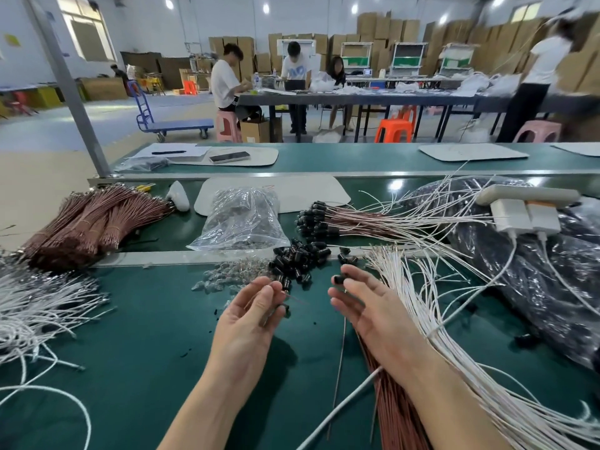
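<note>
The right hand [370,310] pinches a black cap [339,280] (other fingers loose), while the half-curled left hand [250,311] pinches a thin wire [297,298].

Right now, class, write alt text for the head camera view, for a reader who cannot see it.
Over a green workbench, a person's right hand pinches a small black cap while the left hand pinches a thin wire. A pile of black caps lies just beyond, with white wires fanned at the right and brown wire bundles at the left.

Glossy black plastic caps [297,259]; crinkly clear plastic bag [242,219]; matt green belt [146,319]; smooth white wires [454,336].
</note>
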A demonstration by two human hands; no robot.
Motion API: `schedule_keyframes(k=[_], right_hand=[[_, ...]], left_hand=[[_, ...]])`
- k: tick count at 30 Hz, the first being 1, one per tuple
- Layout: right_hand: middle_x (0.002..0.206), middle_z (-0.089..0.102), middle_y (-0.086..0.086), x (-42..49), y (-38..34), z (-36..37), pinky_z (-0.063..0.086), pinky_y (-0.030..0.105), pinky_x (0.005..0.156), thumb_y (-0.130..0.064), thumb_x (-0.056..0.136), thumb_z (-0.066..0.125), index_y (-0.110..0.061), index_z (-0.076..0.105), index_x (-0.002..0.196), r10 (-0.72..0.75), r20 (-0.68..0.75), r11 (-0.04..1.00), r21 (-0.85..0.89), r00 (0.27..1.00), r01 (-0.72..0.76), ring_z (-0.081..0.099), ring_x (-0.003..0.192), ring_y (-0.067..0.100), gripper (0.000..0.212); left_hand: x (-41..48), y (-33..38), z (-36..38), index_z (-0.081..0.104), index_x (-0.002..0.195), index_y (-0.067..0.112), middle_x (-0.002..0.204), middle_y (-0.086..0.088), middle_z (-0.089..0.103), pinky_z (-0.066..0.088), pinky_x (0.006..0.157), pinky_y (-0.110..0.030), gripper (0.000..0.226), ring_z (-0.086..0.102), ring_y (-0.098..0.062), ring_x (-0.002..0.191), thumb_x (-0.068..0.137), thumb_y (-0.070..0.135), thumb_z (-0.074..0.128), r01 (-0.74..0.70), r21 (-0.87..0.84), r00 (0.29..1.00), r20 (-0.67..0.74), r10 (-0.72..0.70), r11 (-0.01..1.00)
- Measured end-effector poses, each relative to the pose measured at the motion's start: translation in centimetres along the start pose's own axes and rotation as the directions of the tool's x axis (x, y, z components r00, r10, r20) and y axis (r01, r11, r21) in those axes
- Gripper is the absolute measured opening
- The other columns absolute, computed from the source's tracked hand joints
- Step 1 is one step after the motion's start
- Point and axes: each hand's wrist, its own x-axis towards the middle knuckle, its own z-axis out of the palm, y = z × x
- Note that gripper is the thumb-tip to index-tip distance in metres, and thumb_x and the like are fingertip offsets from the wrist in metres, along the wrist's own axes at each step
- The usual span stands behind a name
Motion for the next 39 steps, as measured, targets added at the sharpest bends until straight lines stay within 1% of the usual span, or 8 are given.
schedule_keyframes(k=[2, 5, 11, 16, 22, 27, 30, 39], right_hand=[[0.104, 0.075, 0.017, 0.1, 0.2, 0.1, 0.06, 0.025, 0.071, 0.003, 0.095, 0.058, -0.003, 0.07, 0.113, 0.018, 0.028, 1.0, -0.013, 0.999, -0.018, 0.074, 0.087, 0.023, 0.023], [0.109, 0.074, 0.019, 0.2, 0.1, -0.1, 0.06, 0.025, 0.073, 0.005, 0.091, 0.06, -0.002, 0.07, 0.113, 0.029, 0.03, 0.999, 0.043, 0.999, -0.031, 0.074, 0.094, 0.026, 0.025], [0.108, 0.075, 0.019, 0.1, 0.4, 0.0, 0.06, 0.024, 0.074, 0.012, 0.091, 0.057, -0.002, 0.071, 0.107, 0.032, 0.033, 0.997, 0.075, 0.999, -0.035, 0.075, 0.096, 0.027, 0.026], [0.107, 0.075, 0.019, -0.3, 0.4, 0.2, 0.061, 0.025, 0.076, 0.012, 0.09, 0.058, -0.001, 0.07, 0.108, 0.037, 0.046, 0.996, 0.081, 0.998, -0.04, 0.075, 0.095, 0.027, 0.026], [0.104, 0.075, 0.016, -0.7, 0.6, 0.5, 0.06, 0.023, 0.077, 0.011, 0.092, 0.057, -0.002, 0.071, 0.109, 0.018, 0.052, 1.0, 0.016, 0.998, -0.019, 0.075, 0.093, 0.024, 0.025], [0.107, 0.076, 0.015, -0.9, 0.5, 0.6, 0.059, 0.022, 0.077, 0.003, 0.082, 0.066, -0.01, 0.08, 0.097, 0.007, 0.084, 1.0, -0.005, 0.996, -0.006, 0.074, 0.095, 0.024, 0.024], [0.108, 0.076, 0.012, -0.8, 0.5, 0.6, 0.058, 0.02, 0.076, -0.003, 0.075, 0.07, -0.013, 0.081, 0.097, -0.007, 0.107, 0.999, -0.031, 0.994, 0.011, 0.074, 0.095, 0.021, 0.027], [0.111, 0.076, 0.011, -1.1, 0.4, 0.6, 0.057, 0.019, 0.077, -0.002, 0.077, 0.069, -0.013, 0.081, 0.1, -0.017, 0.129, 0.997, -0.074, 0.991, 0.027, 0.074, 0.095, 0.019, 0.028]], left_hand=[[0.4, 0.0, 0.0, 0.068, 0.098, 0.01, 0.091, -0.009, 0.076, 0.06, 0.069, -0.024, 0.02, 0.075, -0.016, 0.078, 0.077, 0.009, 0.069, -0.012, -0.039, 0.999, -0.036, 0.01, 0.999], [1.0, -0.1, -0.1, 0.064, 0.1, 0.008, 0.089, -0.011, 0.076, 0.06, 0.07, -0.024, 0.024, 0.075, -0.018, 0.078, 0.077, 0.009, 0.069, -0.035, -0.035, 0.998, -0.056, 0.033, 0.999], [1.3, -0.7, -0.3, 0.064, 0.1, 0.007, 0.093, -0.014, 0.076, 0.06, 0.072, -0.025, 0.024, 0.076, -0.022, 0.083, 0.077, 0.009, 0.071, -0.049, -0.038, 0.998, -0.036, 0.048, 0.998], [1.4, -0.8, -0.3, 0.066, 0.096, 0.007, 0.092, -0.015, 0.076, 0.06, 0.07, -0.025, 0.022, 0.076, -0.022, 0.082, 0.076, 0.009, 0.071, -0.052, -0.032, 0.998, -0.048, 0.051, 0.998], [1.2, -0.8, 0.0, 0.064, 0.097, 0.007, 0.091, -0.014, 0.077, 0.06, 0.069, -0.025, 0.021, 0.076, -0.022, 0.08, 0.077, 0.008, 0.07, -0.038, -0.042, 0.998, -0.051, 0.036, 0.998], [1.1, -0.6, 0.2, 0.063, 0.097, 0.006, 0.089, -0.012, 0.077, 0.061, 0.069, -0.025, 0.021, 0.076, -0.021, 0.079, 0.076, 0.009, 0.068, -0.031, -0.057, 0.998, -0.063, 0.028, 0.998], [1.0, -0.6, 0.3, 0.063, 0.096, 0.006, 0.088, -0.012, 0.077, 0.061, 0.069, -0.025, 0.021, 0.076, -0.021, 0.079, 0.076, 0.009, 0.068, -0.032, -0.047, 0.997, -0.068, 0.029, 0.998], [1.0, -0.6, 0.2, 0.063, 0.096, 0.004, 0.09, -0.012, 0.077, 0.06, 0.068, -0.024, 0.02, 0.077, -0.02, 0.081, 0.078, 0.013, 0.069, -0.001, -0.035, 0.999, -0.047, -0.001, 0.999]])
